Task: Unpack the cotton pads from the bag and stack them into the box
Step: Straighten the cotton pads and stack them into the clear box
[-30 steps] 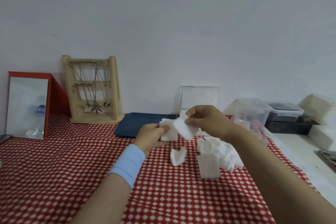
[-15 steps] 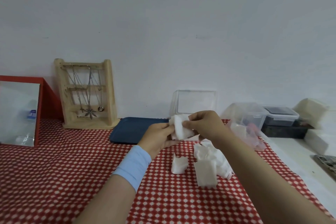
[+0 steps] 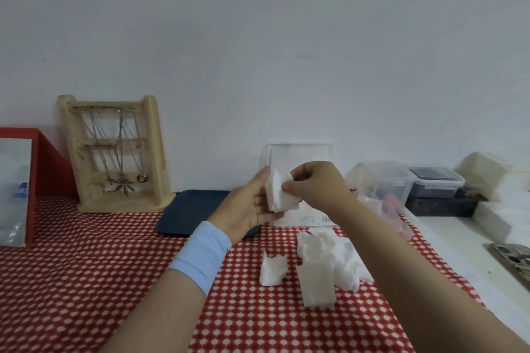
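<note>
My left hand (image 3: 249, 206) holds a small stack of white cotton pads (image 3: 276, 195) upright above the table. My right hand (image 3: 315, 185) pinches the top right edge of that same stack. Below my hands lie several loose white cotton pads (image 3: 329, 264) on the red checked cloth, with one bent pad (image 3: 273, 267) apart to their left. A clear plastic box (image 3: 301, 155) with its lid raised stands behind my hands against the wall. A crumpled clear bag (image 3: 390, 209) with pink print lies to the right, partly hidden by my right arm.
A dark blue tray (image 3: 192, 209) lies behind my left wrist. A wooden jewellery stand (image 3: 114, 155) and a red-framed mirror (image 3: 17, 189) stand at the back left. Clear lidded containers (image 3: 407, 183) and white foam blocks (image 3: 484, 172) crowd the back right, on a white counter (image 3: 470, 246).
Both hands have brought the two pads together into one stack and lifted it slightly. My left thumb now presses the stack. The view shifted a little to the right.
</note>
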`<state>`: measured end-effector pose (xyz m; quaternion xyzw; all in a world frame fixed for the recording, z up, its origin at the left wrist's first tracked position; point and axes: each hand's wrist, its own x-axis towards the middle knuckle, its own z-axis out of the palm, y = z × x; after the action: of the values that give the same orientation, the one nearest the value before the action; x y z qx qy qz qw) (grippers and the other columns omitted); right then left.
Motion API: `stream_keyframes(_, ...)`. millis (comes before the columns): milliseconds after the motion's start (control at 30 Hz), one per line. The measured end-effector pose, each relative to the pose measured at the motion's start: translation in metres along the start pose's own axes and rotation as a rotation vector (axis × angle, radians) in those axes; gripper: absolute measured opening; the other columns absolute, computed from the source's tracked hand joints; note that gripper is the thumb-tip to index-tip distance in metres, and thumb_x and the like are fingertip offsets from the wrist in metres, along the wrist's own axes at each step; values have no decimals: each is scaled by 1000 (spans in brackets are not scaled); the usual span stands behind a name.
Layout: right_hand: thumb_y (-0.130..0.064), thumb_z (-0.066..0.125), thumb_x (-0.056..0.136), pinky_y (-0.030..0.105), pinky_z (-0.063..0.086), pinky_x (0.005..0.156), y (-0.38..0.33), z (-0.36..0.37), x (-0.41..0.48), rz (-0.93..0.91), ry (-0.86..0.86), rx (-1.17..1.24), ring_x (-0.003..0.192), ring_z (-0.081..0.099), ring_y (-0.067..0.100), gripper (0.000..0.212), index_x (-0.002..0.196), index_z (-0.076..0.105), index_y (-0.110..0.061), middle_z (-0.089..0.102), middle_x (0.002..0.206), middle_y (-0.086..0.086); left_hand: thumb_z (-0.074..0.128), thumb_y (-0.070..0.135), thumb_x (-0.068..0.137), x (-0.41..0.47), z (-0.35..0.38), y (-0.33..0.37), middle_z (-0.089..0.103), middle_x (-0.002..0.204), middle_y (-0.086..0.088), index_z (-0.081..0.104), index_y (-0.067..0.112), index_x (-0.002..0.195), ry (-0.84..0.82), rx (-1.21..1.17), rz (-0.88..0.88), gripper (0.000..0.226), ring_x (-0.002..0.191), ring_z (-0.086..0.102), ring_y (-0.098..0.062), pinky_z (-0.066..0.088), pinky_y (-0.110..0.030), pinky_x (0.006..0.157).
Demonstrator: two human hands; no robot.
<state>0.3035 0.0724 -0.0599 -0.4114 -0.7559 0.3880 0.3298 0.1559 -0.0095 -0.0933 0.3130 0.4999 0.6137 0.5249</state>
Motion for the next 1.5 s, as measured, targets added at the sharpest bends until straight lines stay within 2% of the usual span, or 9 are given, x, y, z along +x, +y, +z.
stream_keyframes(100, -22, 79, 83, 19, 46, 64, 0, -7, 13, 1, -105, -88, 96, 64, 15, 56, 134, 57, -22, 60, 119, -3, 72, 25, 91, 10, -2, 5, 75, 117, -14, 70, 6, 115, -29, 230, 49, 31, 110, 72, -24, 61, -32, 85)
stream_keyframes(200, -10, 74, 86, 16, 50, 65, -2, -21, 29, -6, -312, -78, 92, 66, 12, 71, 149, 44, -19, 64, 121, 2, 66, 14, 97, 24, -3, 12, 74, 118, -12, 68, 6, 119, -40, 318, 47, 24, 110, 72, -23, 61, -32, 87)
stream_keyframes(400, -39, 78, 83, 36, 58, 93, -2, -43, 57, 5, -477, -201, 101, 71, 19, 31, 104, 77, -17, 77, 102, 2, 80, 21, 86, 48, 11, 28, 73, 115, -11, 58, 15, 129, -81, 529, 154, 48, 103, 74, -23, 62, -33, 85)
stream_keyframes(567, -35, 75, 89, 37, 61, 85, 14, -57, 74, 45, -330, -185, 97, 71, 21, 26, 94, 72, -10, 74, 101, 8, 80, 18, 86, 69, 14, 27, 69, 112, -4, 51, 19, 130, 16, 625, 202, 53, 100, 71, -18, 61, -29, 84)
stream_keyframes(700, -24, 67, 97, 33, 61, 62, 28, -53, 77, 101, -295, -34, 82, 77, 26, 27, 108, 67, 1, 77, 95, 16, 69, 34, 92, 80, 4, 21, 65, 110, 5, 66, 26, 114, 22, 1188, 252, 23, 101, 63, -16, 50, -27, 85)
stream_keyframes(833, -16, 79, 86, 26, 59, 64, 37, -38, 76, 149, -416, -46, 79, 76, 22, 20, 98, 74, -1, 78, 90, 14, 66, 33, 95, 78, 4, 11, 54, 104, 6, 78, 20, 113, -114, 1531, 196, 25, 97, 54, -12, 39, -17, 78)
stream_keyframes(967, -18, 83, 81, 27, 62, 65, 42, -20, 79, 189, -421, -226, 75, 76, 19, 24, 97, 75, -3, 78, 89, 11, 59, 22, 94, 82, 5, 8, 49, 126, -6, 73, 18, 100, -65, 1575, 169, 15, 100, 53, -22, 37, -22, 77)
stream_keyframes(1233, -17, 76, 75, 25, 51, 63, 14, 3, 73, 91, -269, -1078, 68, 64, 18, 25, 74, 51, -14, 63, 71, -1, 68, 19, 89, 88, -5, 6, 49, 141, -1, 71, 24, 125, -46, 1480, 153, 36, 124, 57, -24, 45, -27, 94)
stream_keyframes(1500, -39, 66, 88, 28, 51, 66, 21, 40, 74, 227, -301, -1001, 71, 63, 16, 29, 95, 58, -13, 62, 80, -1, 69, 36, 92, 86, -8, -1, 57, 133, 0, 72, 26, 123, -28, 1376, 155, 33, 120, 59, -25, 50, -41, 105)
